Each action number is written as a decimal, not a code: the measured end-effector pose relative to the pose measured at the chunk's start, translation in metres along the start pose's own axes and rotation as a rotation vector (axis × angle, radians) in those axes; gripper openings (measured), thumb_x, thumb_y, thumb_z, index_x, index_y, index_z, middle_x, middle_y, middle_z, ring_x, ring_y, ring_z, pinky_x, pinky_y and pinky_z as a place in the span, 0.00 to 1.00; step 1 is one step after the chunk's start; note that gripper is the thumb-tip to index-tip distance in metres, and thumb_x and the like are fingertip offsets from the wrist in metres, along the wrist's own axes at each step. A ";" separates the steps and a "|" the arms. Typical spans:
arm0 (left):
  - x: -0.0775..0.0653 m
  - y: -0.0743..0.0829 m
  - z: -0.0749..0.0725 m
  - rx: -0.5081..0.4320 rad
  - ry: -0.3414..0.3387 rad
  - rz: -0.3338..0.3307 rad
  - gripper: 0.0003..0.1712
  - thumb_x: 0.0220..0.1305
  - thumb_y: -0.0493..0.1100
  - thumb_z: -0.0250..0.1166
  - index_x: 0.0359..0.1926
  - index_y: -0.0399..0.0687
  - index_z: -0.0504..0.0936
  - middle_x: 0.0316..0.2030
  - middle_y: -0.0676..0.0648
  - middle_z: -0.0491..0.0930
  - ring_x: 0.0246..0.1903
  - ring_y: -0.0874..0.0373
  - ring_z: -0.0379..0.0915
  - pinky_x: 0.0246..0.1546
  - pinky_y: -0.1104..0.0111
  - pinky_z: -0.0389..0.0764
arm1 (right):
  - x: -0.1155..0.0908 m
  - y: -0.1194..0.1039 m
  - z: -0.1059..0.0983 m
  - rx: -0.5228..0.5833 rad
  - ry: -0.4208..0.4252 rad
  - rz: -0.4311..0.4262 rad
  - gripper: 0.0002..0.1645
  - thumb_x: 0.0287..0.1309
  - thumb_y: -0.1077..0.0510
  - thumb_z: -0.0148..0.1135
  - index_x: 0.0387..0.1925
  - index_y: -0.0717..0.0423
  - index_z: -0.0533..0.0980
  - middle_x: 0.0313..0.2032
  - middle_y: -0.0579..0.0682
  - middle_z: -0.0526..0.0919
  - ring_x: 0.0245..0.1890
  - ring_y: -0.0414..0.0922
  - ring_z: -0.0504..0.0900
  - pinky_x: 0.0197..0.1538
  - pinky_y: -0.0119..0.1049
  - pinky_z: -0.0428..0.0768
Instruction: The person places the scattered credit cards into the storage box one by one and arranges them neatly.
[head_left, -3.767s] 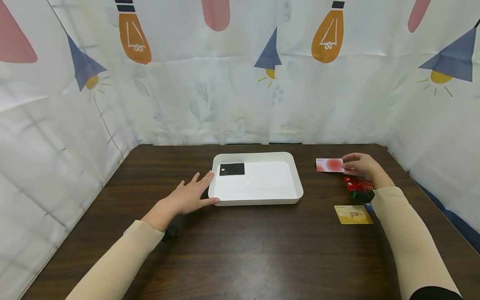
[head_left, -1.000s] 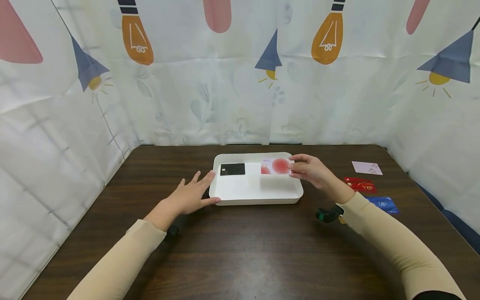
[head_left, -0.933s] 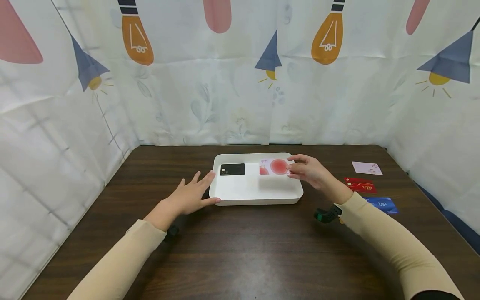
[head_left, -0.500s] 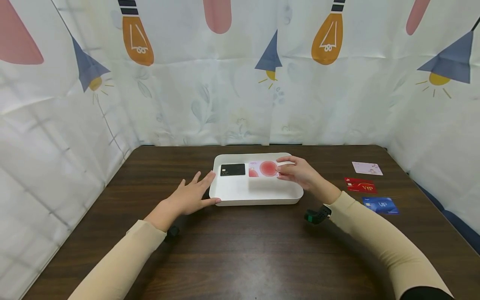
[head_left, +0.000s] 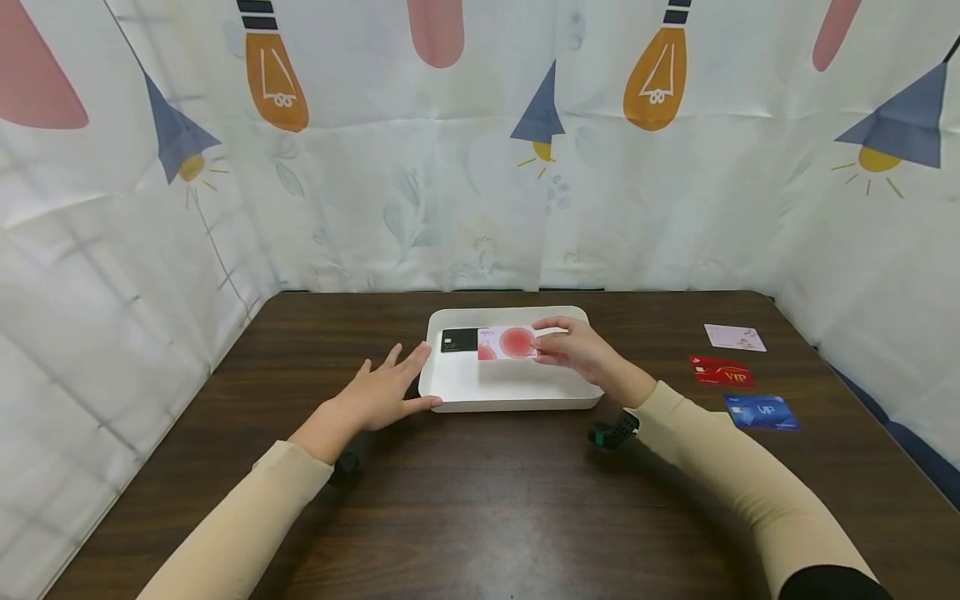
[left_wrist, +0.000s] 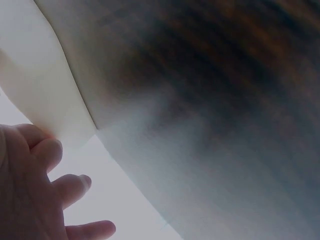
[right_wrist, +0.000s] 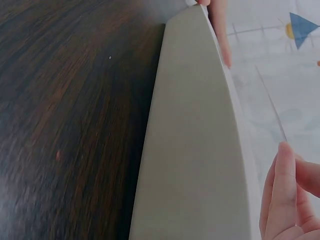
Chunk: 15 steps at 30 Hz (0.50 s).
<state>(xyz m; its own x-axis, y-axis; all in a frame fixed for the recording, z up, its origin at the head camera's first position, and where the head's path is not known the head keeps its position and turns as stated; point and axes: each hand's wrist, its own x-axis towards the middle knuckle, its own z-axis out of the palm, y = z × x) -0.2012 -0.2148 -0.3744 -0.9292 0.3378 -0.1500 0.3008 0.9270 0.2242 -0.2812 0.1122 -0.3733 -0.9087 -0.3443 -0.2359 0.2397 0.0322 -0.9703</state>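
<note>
Pinching pink crd (head_left: 504, 342) nr blk "VIP" (head_left: 458, 341)

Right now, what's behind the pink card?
The black card, lying in the tray. Its left part shows; its right end seems covered by the pink card. Anything else straight behind is hidden, so I can't tell.

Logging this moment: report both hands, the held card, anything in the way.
Left hand spread at left end of white tray. Right hand pinches pink card above tray. Black card in tray, partly hidden behind pink card.
</note>
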 end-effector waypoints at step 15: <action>0.000 0.001 -0.001 -0.004 0.007 0.005 0.58 0.68 0.73 0.58 0.83 0.46 0.45 0.80 0.41 0.49 0.78 0.35 0.38 0.68 0.29 0.44 | 0.013 0.009 0.030 -0.023 0.004 0.068 0.23 0.68 0.71 0.62 0.62 0.69 0.72 0.39 0.55 0.78 0.31 0.40 0.81 0.37 0.30 0.85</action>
<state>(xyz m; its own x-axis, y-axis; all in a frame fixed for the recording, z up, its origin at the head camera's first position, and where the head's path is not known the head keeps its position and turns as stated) -0.2011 -0.2141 -0.3737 -0.9292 0.3410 -0.1427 0.3043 0.9248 0.2284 -0.2802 0.0797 -0.3836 -0.8921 -0.3368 -0.3011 0.2928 0.0763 -0.9531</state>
